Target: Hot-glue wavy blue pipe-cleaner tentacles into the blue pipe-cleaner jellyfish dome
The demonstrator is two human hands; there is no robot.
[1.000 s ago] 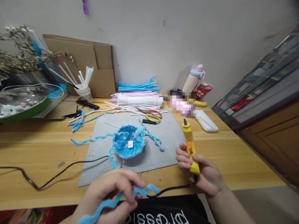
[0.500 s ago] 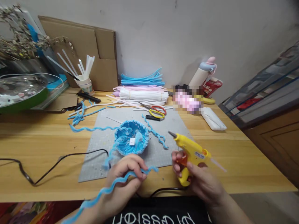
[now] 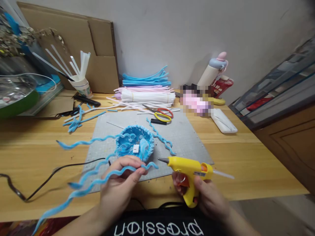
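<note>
Between the thumb and fingers of my left hand point(image 3: 123, 182) is a wavy blue pipe cleaner point(image 3: 105, 178), its short end sticking out to the right and its long tail trailing to the lower left. My right hand point(image 3: 204, 193) grips a yellow hot glue gun point(image 3: 187, 165) by the handle. The nozzle points left, close to the pipe cleaner's short end but apart from it. Just behind my left hand sits a blue fuzzy bowl-shaped piece point(image 3: 150, 144) with a small white block point(image 3: 136, 148) inside. Two wavy blue strands extend leftward from it.
A grey mat point(image 3: 187, 141) lies under the piece, with scissors point(image 3: 163, 114) and a twisted blue strand point(image 3: 161, 137). Bundles of pipe cleaners point(image 3: 147, 96) lie at the back. A cup of glue sticks point(image 3: 81, 87) stands left; a black cord point(image 3: 56, 170) crosses the table.
The glue gun has moved left and levelled, bringing its nozzle nearer the pipe cleaner's end. My left hand has shifted slightly left with the pipe cleaner. The view has shifted a little.
</note>
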